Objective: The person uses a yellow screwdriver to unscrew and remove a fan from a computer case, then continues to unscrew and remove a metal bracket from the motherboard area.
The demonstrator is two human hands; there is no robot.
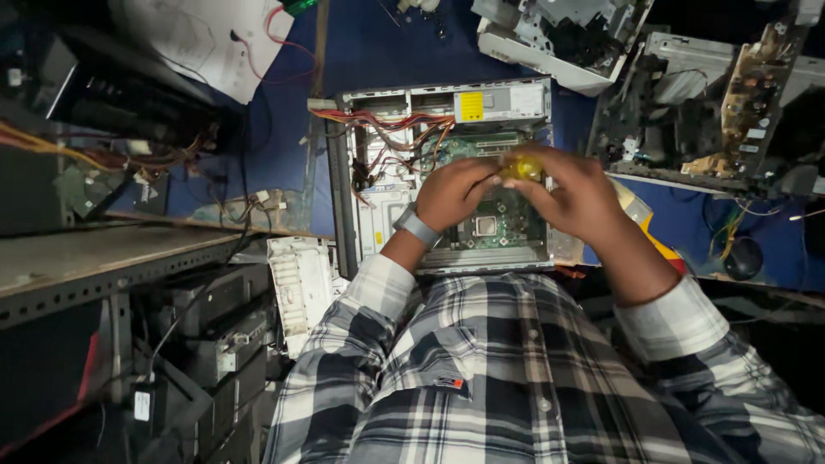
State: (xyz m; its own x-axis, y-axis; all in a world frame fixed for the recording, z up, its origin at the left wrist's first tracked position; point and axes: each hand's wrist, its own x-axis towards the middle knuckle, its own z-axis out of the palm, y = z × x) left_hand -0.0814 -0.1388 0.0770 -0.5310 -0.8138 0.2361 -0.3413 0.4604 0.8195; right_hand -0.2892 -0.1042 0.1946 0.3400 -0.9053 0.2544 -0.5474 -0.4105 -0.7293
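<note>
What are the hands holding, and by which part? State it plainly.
Both hands, left hand and right hand, close around a small yellow object above the open computer case. The exact grip point is hidden by fingers.

Single view only, from head-worn camera. Looks steeply down over wearer's chest, plaid shirt (481,378) filling lower frame. Faces forward and down onto blue desk (369,51). Close range: open computer case (387,172) at centre, just beyond hands (524,193), arm's reach away. Shelf (94,258) at left edge, stripped machines (713,103) at upper right. No second view, so no shared area.
</note>
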